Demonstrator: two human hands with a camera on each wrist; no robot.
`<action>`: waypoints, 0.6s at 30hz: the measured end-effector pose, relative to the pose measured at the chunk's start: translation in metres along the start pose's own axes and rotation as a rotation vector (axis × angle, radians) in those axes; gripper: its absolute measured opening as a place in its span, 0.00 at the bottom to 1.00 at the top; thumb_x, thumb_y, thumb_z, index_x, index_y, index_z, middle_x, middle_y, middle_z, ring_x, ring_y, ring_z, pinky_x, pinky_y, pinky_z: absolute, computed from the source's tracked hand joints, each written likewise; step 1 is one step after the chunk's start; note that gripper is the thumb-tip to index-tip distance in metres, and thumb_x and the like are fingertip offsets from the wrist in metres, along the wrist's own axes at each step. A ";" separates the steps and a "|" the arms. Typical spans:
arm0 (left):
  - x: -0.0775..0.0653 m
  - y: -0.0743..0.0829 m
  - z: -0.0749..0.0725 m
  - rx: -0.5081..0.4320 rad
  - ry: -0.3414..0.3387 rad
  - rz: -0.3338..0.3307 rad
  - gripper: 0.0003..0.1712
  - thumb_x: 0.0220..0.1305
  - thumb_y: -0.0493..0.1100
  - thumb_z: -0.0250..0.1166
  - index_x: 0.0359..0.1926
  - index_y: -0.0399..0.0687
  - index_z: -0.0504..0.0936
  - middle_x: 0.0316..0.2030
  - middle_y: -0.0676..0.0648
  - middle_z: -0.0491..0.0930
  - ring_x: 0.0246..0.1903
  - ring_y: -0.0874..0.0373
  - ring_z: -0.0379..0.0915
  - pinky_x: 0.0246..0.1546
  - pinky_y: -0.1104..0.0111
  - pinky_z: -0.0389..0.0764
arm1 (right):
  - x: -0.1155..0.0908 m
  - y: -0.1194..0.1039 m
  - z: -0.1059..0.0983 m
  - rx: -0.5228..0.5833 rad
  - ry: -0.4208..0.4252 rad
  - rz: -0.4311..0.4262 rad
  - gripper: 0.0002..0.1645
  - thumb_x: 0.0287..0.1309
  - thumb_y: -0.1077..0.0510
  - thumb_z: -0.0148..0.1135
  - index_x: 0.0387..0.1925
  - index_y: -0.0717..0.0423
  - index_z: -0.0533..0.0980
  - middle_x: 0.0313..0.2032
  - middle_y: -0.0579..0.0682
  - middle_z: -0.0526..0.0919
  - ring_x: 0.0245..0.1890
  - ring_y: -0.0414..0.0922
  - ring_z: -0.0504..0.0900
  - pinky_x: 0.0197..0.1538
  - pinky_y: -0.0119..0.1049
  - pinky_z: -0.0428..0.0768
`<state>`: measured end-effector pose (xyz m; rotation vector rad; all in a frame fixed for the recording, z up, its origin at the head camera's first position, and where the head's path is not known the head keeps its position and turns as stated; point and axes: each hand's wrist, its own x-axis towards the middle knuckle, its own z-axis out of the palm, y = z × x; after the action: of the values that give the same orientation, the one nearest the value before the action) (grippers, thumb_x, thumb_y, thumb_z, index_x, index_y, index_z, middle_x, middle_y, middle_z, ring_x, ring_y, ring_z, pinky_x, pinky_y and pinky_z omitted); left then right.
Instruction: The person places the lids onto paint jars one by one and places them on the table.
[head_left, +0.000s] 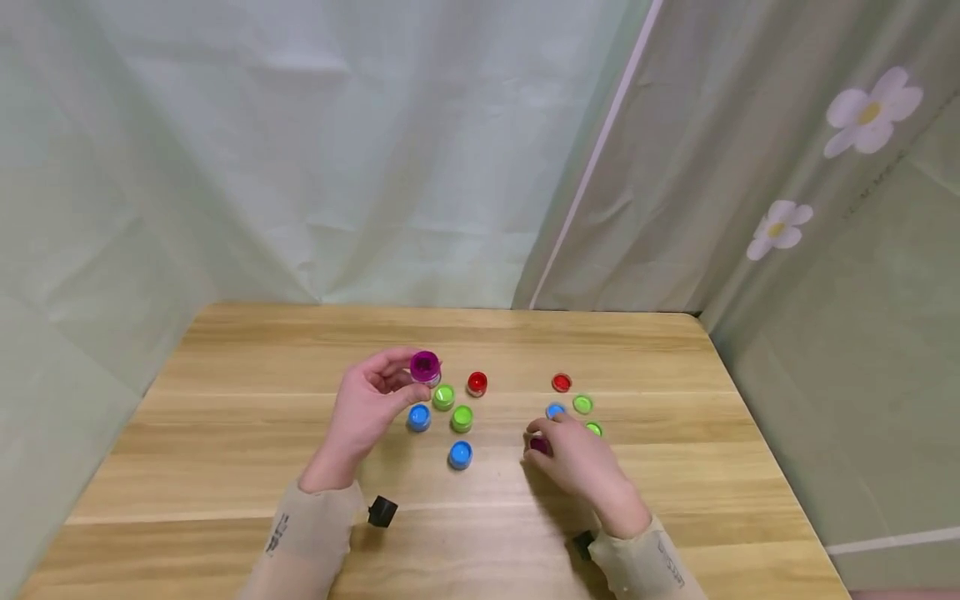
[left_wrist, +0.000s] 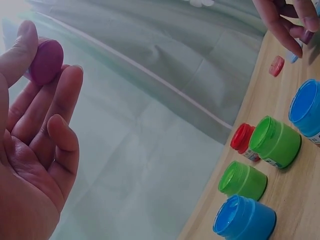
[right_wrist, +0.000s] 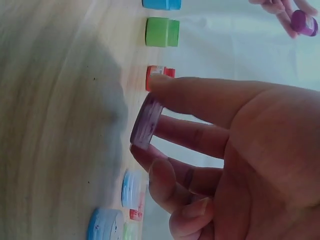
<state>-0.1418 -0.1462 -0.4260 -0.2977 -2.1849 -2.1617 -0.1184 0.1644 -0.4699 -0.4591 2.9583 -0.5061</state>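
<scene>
My left hand [head_left: 371, 400] holds a small purple paint jar [head_left: 425, 367] above the table, thumb on one side and fingers on the other; its mouth faces the head camera, uncovered. In the left wrist view the jar's round purple base [left_wrist: 48, 62] shows. My right hand [head_left: 581, 454] pinches a purple lid [right_wrist: 146, 121] on edge between thumb and fingertips, close over the table. Beside the left hand stand uncapped jars: a red jar [head_left: 477, 383], green jars [head_left: 443, 397] [head_left: 462, 418] and blue jars [head_left: 419, 417] [head_left: 461, 455].
Near the right hand lie a red lid [head_left: 562, 382], green lids [head_left: 583, 404] [head_left: 594, 428] and a blue lid [head_left: 555, 410]; another blue lid [right_wrist: 106, 225] shows in the right wrist view. Black blocks [head_left: 382, 512] sit at both wrists. A curtain [head_left: 420, 167] hangs behind the wooden table [head_left: 247, 375].
</scene>
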 end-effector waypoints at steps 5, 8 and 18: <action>-0.003 -0.002 0.001 -0.039 -0.015 0.013 0.26 0.62 0.33 0.78 0.60 0.34 0.84 0.47 0.52 0.91 0.43 0.53 0.87 0.48 0.68 0.84 | -0.003 0.004 -0.003 0.038 -0.026 0.017 0.10 0.69 0.46 0.72 0.44 0.46 0.86 0.38 0.42 0.82 0.35 0.40 0.80 0.42 0.42 0.82; -0.003 -0.002 0.001 -0.047 -0.017 0.015 0.26 0.62 0.35 0.78 0.60 0.36 0.84 0.47 0.51 0.91 0.44 0.52 0.87 0.48 0.68 0.84 | -0.004 0.006 -0.009 0.087 -0.035 0.022 0.07 0.70 0.47 0.71 0.40 0.44 0.85 0.32 0.37 0.79 0.30 0.37 0.76 0.38 0.40 0.79; -0.002 -0.003 -0.001 -0.038 -0.020 0.021 0.24 0.63 0.36 0.78 0.59 0.39 0.85 0.47 0.51 0.91 0.43 0.52 0.87 0.47 0.68 0.83 | -0.004 0.006 -0.026 0.224 -0.056 -0.007 0.08 0.70 0.43 0.71 0.38 0.39 0.83 0.31 0.36 0.79 0.30 0.37 0.77 0.35 0.37 0.78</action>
<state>-0.1400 -0.1472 -0.4296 -0.3443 -2.1431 -2.2009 -0.1205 0.1787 -0.4473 -0.4512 2.8034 -0.8001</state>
